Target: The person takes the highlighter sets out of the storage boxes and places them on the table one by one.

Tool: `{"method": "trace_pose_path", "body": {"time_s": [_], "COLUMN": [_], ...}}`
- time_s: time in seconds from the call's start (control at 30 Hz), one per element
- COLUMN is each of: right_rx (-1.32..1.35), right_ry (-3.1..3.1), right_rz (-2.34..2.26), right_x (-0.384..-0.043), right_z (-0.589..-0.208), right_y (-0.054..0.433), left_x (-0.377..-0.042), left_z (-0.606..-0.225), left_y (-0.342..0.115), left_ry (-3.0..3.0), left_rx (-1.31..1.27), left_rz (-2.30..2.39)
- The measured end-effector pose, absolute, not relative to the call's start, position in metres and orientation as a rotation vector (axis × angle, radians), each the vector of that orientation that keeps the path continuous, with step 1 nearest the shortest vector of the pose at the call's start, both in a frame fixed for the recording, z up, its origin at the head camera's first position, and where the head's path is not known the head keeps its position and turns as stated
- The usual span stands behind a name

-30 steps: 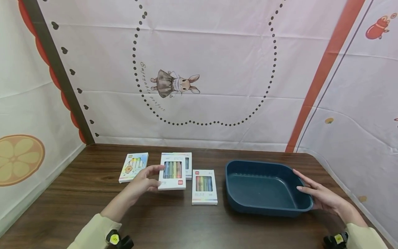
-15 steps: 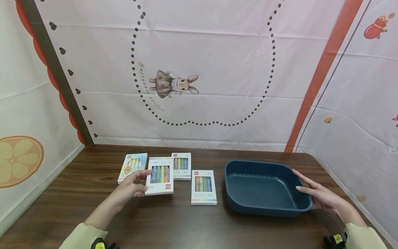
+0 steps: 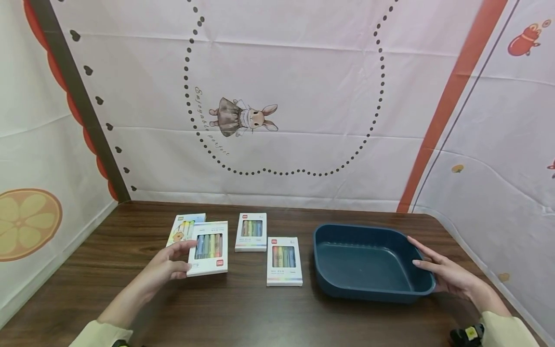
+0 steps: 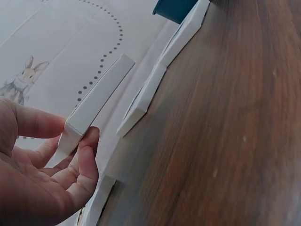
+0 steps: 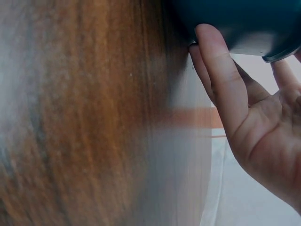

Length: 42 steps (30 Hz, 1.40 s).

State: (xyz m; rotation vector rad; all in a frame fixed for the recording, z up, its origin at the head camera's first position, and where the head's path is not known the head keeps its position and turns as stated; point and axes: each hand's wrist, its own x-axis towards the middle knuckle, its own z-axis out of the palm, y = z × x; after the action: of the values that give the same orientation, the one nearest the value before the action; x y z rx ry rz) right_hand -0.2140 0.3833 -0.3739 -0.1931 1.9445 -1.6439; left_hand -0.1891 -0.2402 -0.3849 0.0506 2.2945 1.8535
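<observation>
My left hand [image 3: 162,265] pinches a white crayon box [image 3: 209,264] by its left edge, between thumb and fingers. In the left wrist view this held box [image 4: 101,94] is tilted and raised off the table. Behind it, partly covered in the head view, lies a crayon box with a cartoon picture [image 3: 179,226]. Two more white crayon boxes with windows lie to the right, one farther back [image 3: 251,245] and one nearer [image 3: 284,277]. My right hand [image 3: 453,277] grips the right end of a dark blue plastic bin [image 3: 368,291], thumb over the rim and fingers against its outside.
All of this is on a dark brown wooden table [image 3: 260,318]. A white printed cloth [image 3: 321,106] hangs behind the table's back edge and along both sides. The bin's inside shows a bare floor.
My left hand has moved left and nearer with the crayon box, uncovering the rear white box and now partly covering the cartoon one. The right hand and bin stay put.
</observation>
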Motion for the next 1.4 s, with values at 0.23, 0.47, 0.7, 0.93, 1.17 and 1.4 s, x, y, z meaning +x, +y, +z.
{"method": "trace_pose_path", "body": {"time_s": [0.23,0.47,0.7,0.93,1.17,1.4], "right_rx": [-0.189,-0.166,-0.186,-0.191,-0.196,-0.182], "right_ry": [1.952,1.951,1.926,1.912,1.904,1.926], "right_rz": [-1.644,-1.646,-1.66,-1.676,-1.681,-1.67], "right_x": [-0.215,-0.216,-0.215,-0.214,-0.214,-0.214], "right_z": [-0.375,-0.376,-0.374,-0.373,-0.373,-0.373], "right_y": [0.383,0.382,0.383,0.384,0.384,0.383], "left_x": [-0.185,-0.182,-0.179,-0.177,-0.174,-0.172], "left_z": [-0.387,-0.388,-0.391,-0.391,-0.391,-0.396], "left_y": [-0.254,-0.267,-0.278,-0.29,-0.302,-0.318], "left_ry": [2.315,2.338,2.347,2.344,2.369,2.4], "left_rx": [0.039,0.049,0.026,-0.007,-0.035,-0.011], "left_rz": [1.822,1.801,1.787,1.786,1.762,1.765]}}
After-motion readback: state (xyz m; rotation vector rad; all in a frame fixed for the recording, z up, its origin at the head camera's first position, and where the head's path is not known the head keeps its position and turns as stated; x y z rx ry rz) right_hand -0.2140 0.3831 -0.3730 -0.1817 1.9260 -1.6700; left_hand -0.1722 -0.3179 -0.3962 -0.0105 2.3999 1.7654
